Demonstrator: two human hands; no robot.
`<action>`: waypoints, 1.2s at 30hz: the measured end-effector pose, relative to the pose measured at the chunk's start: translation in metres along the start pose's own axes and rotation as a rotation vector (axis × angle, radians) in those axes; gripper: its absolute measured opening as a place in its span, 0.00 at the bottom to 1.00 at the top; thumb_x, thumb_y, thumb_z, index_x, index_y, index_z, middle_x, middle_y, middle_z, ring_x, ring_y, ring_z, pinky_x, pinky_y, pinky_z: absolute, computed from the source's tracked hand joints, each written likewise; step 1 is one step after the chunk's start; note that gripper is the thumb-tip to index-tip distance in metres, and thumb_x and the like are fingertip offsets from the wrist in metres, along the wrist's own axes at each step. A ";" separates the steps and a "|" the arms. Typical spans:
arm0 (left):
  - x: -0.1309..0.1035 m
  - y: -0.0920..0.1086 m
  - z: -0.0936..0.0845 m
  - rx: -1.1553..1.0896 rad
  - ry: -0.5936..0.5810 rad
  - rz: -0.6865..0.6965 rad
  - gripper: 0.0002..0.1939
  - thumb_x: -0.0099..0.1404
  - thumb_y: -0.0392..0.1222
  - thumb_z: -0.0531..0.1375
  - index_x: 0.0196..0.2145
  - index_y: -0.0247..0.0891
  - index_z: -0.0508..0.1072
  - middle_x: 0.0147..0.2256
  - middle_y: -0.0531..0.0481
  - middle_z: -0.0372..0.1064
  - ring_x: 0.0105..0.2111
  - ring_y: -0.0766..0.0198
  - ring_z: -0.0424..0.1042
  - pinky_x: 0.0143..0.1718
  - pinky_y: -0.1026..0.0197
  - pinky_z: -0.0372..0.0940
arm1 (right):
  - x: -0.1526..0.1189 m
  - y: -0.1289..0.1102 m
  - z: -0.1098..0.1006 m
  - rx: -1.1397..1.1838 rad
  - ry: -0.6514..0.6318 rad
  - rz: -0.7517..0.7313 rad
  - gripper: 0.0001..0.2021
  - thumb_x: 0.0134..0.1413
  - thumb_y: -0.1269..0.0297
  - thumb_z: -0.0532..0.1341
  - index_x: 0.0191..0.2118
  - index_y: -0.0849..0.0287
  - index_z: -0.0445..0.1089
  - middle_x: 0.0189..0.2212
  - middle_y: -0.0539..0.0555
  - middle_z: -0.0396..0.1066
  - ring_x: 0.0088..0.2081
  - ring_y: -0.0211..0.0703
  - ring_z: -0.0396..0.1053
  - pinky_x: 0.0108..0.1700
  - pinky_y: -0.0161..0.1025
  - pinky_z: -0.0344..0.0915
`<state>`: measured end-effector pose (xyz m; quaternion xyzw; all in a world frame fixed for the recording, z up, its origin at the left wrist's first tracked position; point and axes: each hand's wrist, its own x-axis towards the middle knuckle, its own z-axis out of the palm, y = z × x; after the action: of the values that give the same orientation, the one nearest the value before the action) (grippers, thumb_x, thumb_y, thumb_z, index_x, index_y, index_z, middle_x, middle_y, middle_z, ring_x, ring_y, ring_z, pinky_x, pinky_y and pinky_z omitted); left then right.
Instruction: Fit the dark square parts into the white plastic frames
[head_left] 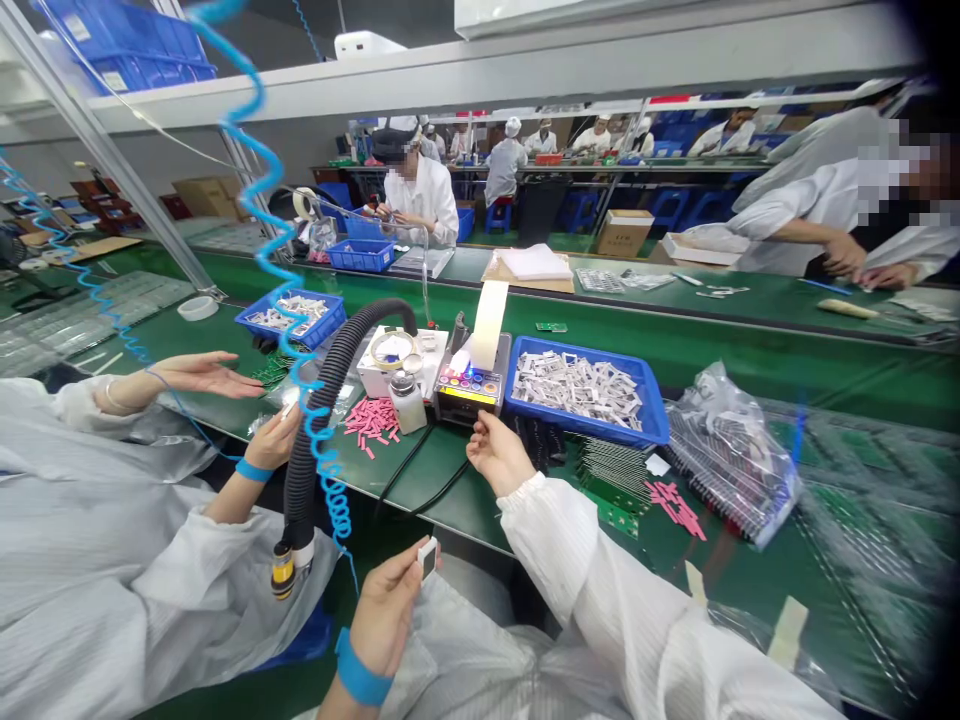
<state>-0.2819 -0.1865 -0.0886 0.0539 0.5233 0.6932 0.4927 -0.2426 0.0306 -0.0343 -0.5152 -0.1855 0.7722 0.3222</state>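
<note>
My left hand (386, 605), with a blue band at the wrist, pinches a small white plastic piece with a dark square window (428, 560) low in front of my lap. Forward of it, my right hand (499, 455) has its fingers closed at the lower front of a dark machine with coloured buttons (469, 392). Whatever those fingertips hold, if anything, is too small to make out. A blue light glows on the machine, and a pale yellow strip (491, 325) rises from its top. Beside it stands a small white bottle with a metallic cap (407, 403).
A blue tray (660, 425) holds many white plastic parts. Pink strips (679, 508), green circuit boards (615, 510) and bagged parts (731, 450) lie rightward. A black flexible hose (304, 450) and coiled blue cord hang at left, by a co-worker's hands (206, 376). Black cables cross the table edge.
</note>
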 end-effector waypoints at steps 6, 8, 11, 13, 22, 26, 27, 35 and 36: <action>-0.001 -0.005 -0.006 -0.020 0.057 0.031 0.19 0.42 0.46 0.70 0.34 0.38 0.79 0.38 0.39 0.77 0.39 0.52 0.76 0.51 0.48 0.64 | -0.018 0.015 0.006 -0.119 -0.113 -0.074 0.10 0.60 0.61 0.55 0.41 0.63 0.66 0.31 0.49 0.67 0.26 0.31 0.64 0.26 0.31 0.64; 0.003 -0.007 -0.010 -0.059 0.103 0.055 0.18 0.42 0.46 0.71 0.33 0.39 0.79 0.38 0.42 0.78 0.39 0.54 0.75 0.52 0.50 0.63 | -0.045 0.028 -0.001 -0.191 -0.229 -0.088 0.07 0.57 0.64 0.57 0.34 0.62 0.67 0.22 0.45 0.62 0.18 0.27 0.56 0.19 0.27 0.54; 0.008 -0.006 -0.016 -0.102 0.151 0.051 0.19 0.40 0.46 0.71 0.32 0.40 0.79 0.37 0.44 0.78 0.40 0.56 0.75 0.53 0.51 0.63 | -0.095 0.037 -0.031 -0.350 -0.504 -0.041 0.06 0.42 0.69 0.66 0.25 0.61 0.67 0.16 0.43 0.59 0.17 0.28 0.54 0.18 0.29 0.50; 0.011 -0.006 -0.018 -0.116 0.166 0.038 0.19 0.39 0.45 0.72 0.32 0.39 0.79 0.36 0.45 0.78 0.39 0.57 0.76 0.53 0.51 0.62 | -0.119 0.031 -0.060 -0.621 -0.881 -0.117 0.05 0.39 0.72 0.65 0.23 0.61 0.68 0.19 0.44 0.62 0.21 0.31 0.59 0.24 0.31 0.56; 0.013 -0.016 0.001 -0.049 0.105 -0.029 0.19 0.41 0.45 0.71 0.33 0.37 0.79 0.37 0.43 0.78 0.39 0.55 0.76 0.53 0.51 0.63 | -0.098 -0.029 -0.206 -1.153 -0.395 -0.447 0.07 0.47 0.64 0.55 0.23 0.59 0.62 0.21 0.48 0.62 0.25 0.35 0.59 0.29 0.34 0.56; 0.016 -0.027 0.011 0.000 0.029 -0.091 0.19 0.42 0.44 0.71 0.35 0.38 0.79 0.38 0.43 0.78 0.40 0.55 0.75 0.54 0.52 0.62 | -0.115 -0.057 -0.271 -1.308 -0.198 -0.388 0.06 0.47 0.64 0.55 0.24 0.58 0.64 0.19 0.47 0.63 0.22 0.35 0.58 0.26 0.33 0.54; 0.017 -0.029 0.014 0.015 0.019 -0.101 0.19 0.42 0.44 0.71 0.35 0.38 0.79 0.38 0.43 0.78 0.40 0.55 0.75 0.55 0.51 0.61 | -0.121 -0.060 -0.286 -1.409 -0.127 -0.375 0.06 0.47 0.65 0.55 0.24 0.58 0.65 0.19 0.47 0.64 0.22 0.35 0.60 0.26 0.33 0.55; 0.021 -0.040 0.043 0.085 -0.082 -0.104 0.19 0.44 0.46 0.70 0.35 0.37 0.79 0.38 0.41 0.77 0.41 0.52 0.75 0.55 0.46 0.60 | -0.113 -0.006 -0.347 -1.774 0.312 -0.386 0.10 0.56 0.65 0.51 0.32 0.57 0.69 0.31 0.53 0.75 0.30 0.43 0.71 0.31 0.35 0.59; 0.021 -0.040 0.045 0.083 -0.084 -0.109 0.19 0.44 0.45 0.70 0.35 0.37 0.79 0.38 0.42 0.78 0.40 0.53 0.75 0.55 0.46 0.60 | -0.110 0.001 -0.349 -1.810 0.354 -0.387 0.11 0.57 0.65 0.50 0.34 0.57 0.70 0.31 0.54 0.75 0.30 0.44 0.72 0.30 0.36 0.58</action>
<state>-0.2406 -0.1422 -0.1091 0.0746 0.5328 0.6401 0.5484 0.1052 -0.0624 -0.1001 -0.6397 -0.7457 0.1783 -0.0542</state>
